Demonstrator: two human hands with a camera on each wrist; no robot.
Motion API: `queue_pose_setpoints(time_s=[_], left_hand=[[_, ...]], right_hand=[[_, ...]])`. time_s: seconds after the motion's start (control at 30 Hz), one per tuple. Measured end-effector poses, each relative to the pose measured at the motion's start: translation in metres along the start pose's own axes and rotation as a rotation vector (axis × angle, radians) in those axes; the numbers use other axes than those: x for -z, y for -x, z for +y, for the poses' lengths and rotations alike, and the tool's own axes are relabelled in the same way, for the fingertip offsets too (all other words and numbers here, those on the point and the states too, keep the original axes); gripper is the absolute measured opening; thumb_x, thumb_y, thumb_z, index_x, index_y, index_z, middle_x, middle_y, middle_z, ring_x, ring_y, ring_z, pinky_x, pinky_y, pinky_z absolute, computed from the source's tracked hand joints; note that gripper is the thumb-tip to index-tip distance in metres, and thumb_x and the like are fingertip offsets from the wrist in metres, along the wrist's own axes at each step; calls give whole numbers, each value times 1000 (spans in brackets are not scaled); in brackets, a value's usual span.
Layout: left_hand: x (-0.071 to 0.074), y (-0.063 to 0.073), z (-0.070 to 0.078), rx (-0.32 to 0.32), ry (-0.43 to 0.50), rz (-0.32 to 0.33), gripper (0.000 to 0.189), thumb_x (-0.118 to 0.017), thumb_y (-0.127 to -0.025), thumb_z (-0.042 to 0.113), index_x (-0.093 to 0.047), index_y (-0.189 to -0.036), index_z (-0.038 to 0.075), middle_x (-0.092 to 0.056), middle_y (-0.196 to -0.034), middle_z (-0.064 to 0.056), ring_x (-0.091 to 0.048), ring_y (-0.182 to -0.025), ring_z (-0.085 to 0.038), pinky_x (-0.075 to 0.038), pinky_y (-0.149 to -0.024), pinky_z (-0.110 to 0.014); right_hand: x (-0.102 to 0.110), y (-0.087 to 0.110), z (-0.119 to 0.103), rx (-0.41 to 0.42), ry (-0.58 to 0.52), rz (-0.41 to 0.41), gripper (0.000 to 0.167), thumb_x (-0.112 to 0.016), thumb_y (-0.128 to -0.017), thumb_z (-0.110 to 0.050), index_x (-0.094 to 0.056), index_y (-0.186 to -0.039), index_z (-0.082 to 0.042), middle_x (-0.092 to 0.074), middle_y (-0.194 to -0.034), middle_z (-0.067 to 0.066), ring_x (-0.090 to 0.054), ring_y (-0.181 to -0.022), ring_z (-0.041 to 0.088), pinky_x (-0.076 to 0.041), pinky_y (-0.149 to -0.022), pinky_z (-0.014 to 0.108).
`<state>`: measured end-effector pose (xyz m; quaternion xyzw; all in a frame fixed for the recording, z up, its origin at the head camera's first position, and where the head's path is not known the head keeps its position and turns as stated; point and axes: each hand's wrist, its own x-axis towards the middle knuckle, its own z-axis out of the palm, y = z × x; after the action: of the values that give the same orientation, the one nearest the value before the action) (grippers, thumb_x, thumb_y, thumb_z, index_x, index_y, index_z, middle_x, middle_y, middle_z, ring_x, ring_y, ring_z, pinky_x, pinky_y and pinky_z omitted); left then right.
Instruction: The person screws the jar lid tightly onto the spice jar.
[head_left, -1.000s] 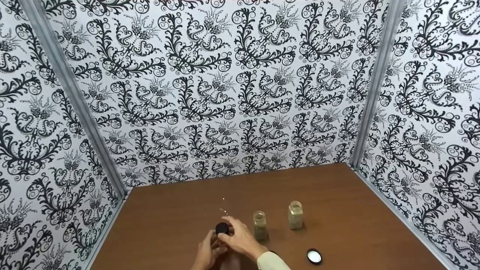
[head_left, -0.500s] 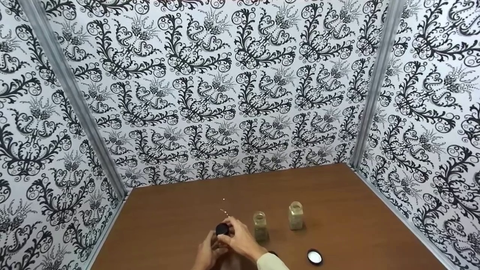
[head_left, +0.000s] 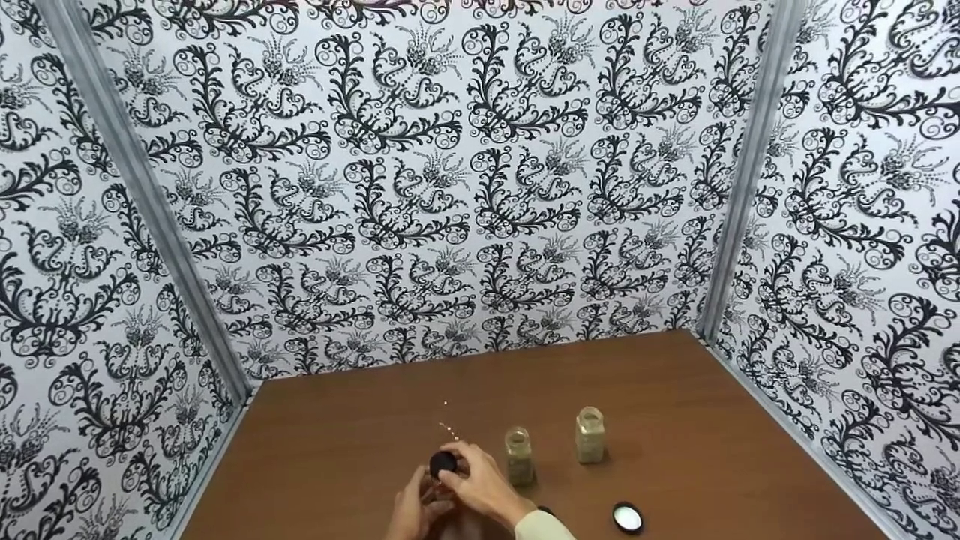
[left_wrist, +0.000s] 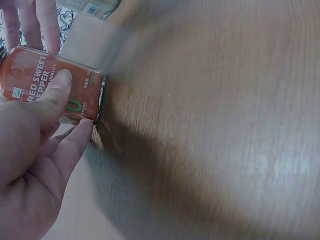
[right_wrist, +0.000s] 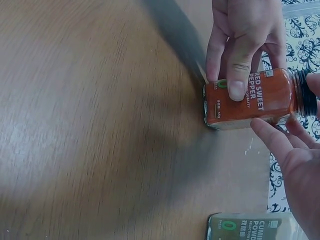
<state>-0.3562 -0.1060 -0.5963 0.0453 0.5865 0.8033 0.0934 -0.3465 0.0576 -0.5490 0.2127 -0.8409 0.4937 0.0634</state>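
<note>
A spice jar of red sweet pepper (right_wrist: 275,95), full of orange-red powder, stands upright on the table. My left hand (head_left: 411,506) grips its body, thumb pressed over the label. On the jar's neck sits a black cap (head_left: 442,465), which my right hand (head_left: 480,480) pinches between thumb and fingers. Just right of the hands is an uncapped glass jar (head_left: 519,461) with greenish-brown powder; the right wrist view shows a cumin powder label (right_wrist: 255,231) on a jar there. The pepper jar's body is mostly hidden by my hands in the head view.
Farther right stands a second uncapped jar (head_left: 590,439). A black lid with a white inside (head_left: 627,517) lies near the front. Another dark round edge (head_left: 546,510) shows beside my right sleeve. Small pale specks (head_left: 448,430) lie beyond the hands. Patterned walls (head_left: 420,225) enclose the table.
The head view has tilted slightly, so everything sits a little lower. Both hands stay at the pepper jar, the right fingers shifting slightly around the cap.
</note>
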Motion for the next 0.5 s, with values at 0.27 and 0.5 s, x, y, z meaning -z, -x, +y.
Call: queue_pose_setpoints(time_s=[0.27,0.5], left_hand=[[-1,0,0,-35,-29,-15,36,-38,-108,9,-38,-131,-19,-69,-119,-14,-66,-96,-11,-59,-76,-26],[0,3,-2,3,27,0,35,-36,-109,14,-51,-128,-12,-70,-115,-7,-66,-96,-12,-59,-77,-26]], right_hand=[[-3,-1,3,-46,-43,16,38,-70,-94,-26,-58,-128,-13,-63,-119,8,-65,-107,27,-55,-92,43],[-3,2,0,-53,-49,-7,42,-67,-95,-24,-58,-135,-15,-62,-122,11,-63,-114,33,-52,-97,50]])
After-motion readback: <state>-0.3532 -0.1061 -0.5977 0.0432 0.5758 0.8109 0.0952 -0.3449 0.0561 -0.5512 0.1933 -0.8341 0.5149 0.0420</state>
